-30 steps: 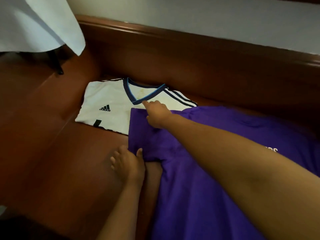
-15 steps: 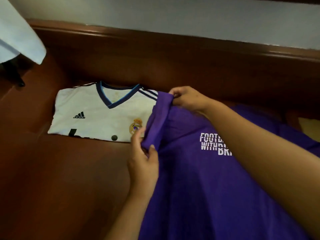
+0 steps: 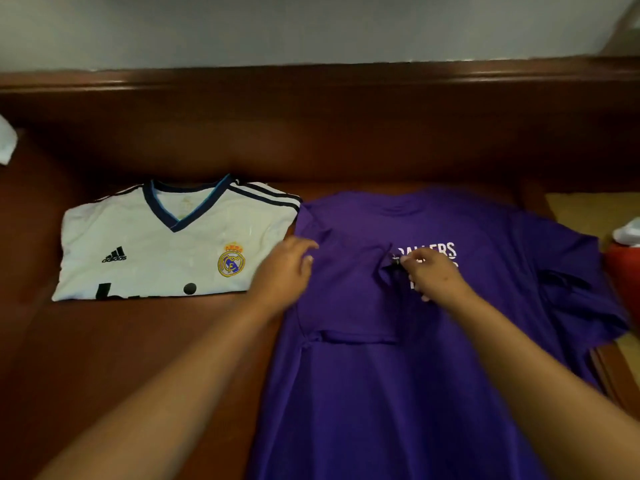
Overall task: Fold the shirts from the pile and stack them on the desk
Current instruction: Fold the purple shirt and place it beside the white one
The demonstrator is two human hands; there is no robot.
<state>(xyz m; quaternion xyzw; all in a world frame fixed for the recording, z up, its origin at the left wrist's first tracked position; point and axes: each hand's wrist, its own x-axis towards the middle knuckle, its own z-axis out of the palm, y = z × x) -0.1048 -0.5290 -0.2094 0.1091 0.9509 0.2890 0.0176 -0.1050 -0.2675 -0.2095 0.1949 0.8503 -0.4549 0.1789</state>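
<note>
Purple shirt [image 3: 433, 375] lies front-up on the dark wooden worktop [image 3: 138, 375], collar toward the raised back ledge, hem running off the bottom of frame. Its left sleeve side is folded in over the chest; the folded sleeve's hem shows as a horizontal edge below the hands. White chest print is partly covered by the fold and by the right hand.

Left hand [image 3: 285, 268] rests on the shirt's folded left edge, fingers fairly straight, grip loose, holding nothing that I can see. Right hand [image 3: 433, 271] is at the inner edge of the folded panel, next to the print; grip narrow, fingertips pinching the purple cloth there. Motion blur on that hand, so the exact pinch point is unclear.

White football jersey [image 3: 173, 244] sits already folded just left of the purple shirt, navy V-neck up, crest and logo visible. Their edges meet or nearly meet at the jersey's right shoulder; cannot tell if they overlap.

White cloth corner [image 3: 7, 140] at far left edge. Red object [image 3: 623, 271] with something white on top at far right, beyond the worktop.
</note>
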